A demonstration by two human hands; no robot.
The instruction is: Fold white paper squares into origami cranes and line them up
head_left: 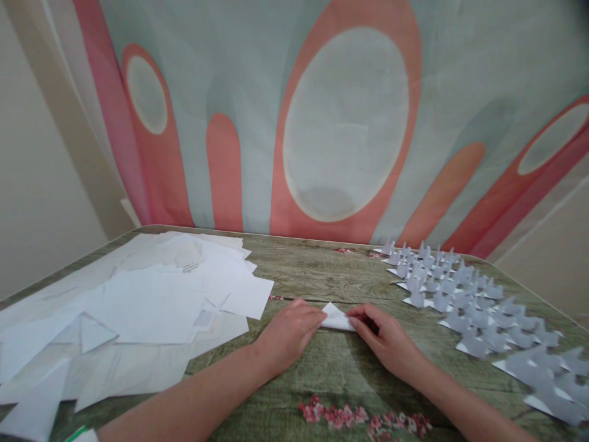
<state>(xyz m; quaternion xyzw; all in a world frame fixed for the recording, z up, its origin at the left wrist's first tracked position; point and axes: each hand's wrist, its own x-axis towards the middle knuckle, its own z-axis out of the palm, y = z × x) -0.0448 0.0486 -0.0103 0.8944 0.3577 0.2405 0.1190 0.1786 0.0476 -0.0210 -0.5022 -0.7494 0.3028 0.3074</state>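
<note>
On the middle of the table [304, 264], a small folded paper [338, 318] is held just above or against the wood-patterned top. Its far side is shaped into a point, and its long, straight edge is turned to the near side. The right end is pinched by the thumb and fingers of the right hand [385, 337]. The left end is covered by the fingertips of the left hand [289, 334]; the left thumb is hidden, so whether the paper is gripped or only pressed there cannot be told. On the left, a big, messy paper pile [151, 304] is spread out, with some sheets laid across others. On the right, many small paper shapes [442, 299] with pointy tops are set out from far to near. Pink flowers [340, 415] are printed at the near side. Past the far edge, a wall sheet [347, 123] is covered with coral shapes and pale ovals.
</note>
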